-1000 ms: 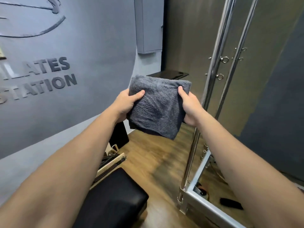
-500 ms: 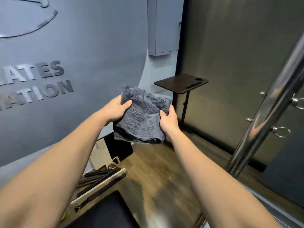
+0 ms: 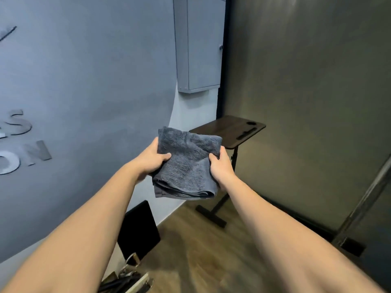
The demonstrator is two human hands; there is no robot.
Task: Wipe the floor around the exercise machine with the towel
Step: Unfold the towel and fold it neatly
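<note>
Here we hold a folded grey towel (image 3: pixel 186 166) out in front of us at arm's length, well above the wooden floor (image 3: pixel 190 246). Our left hand (image 3: pixel 151 159) grips its left edge, thumb pressed across the top of the cloth; our right hand (image 3: pixel 220 166) pinches the right edge, fingers curled under. Behind the towel stands a dark side table on a black stand, its tabletop (image 3: pixel 230 130) near a grey wall cabinet (image 3: pixel 198 43).
</note>
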